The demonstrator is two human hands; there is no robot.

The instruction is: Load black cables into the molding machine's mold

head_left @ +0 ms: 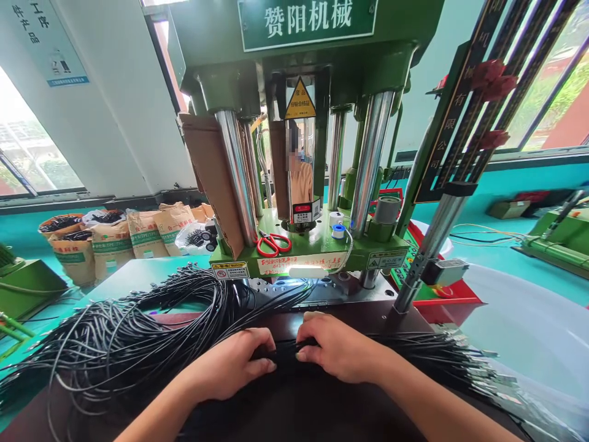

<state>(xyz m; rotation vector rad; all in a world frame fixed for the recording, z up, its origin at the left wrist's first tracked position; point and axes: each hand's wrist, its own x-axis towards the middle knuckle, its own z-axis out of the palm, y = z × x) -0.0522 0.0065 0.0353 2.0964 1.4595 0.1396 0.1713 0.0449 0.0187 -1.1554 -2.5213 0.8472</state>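
Black cables (138, 344) are lying across the bench (322, 399); your left hand (232, 362) and right hand (334, 350) are gripping them closed, side by side.

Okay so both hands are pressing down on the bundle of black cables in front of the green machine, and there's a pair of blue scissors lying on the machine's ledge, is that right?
Not quite: the scissors have red handles, not blue, as the head view shows. The rest holds: the left hand and right hand both press on the black cables in front of the green machine, and the scissors lie on its ledge.
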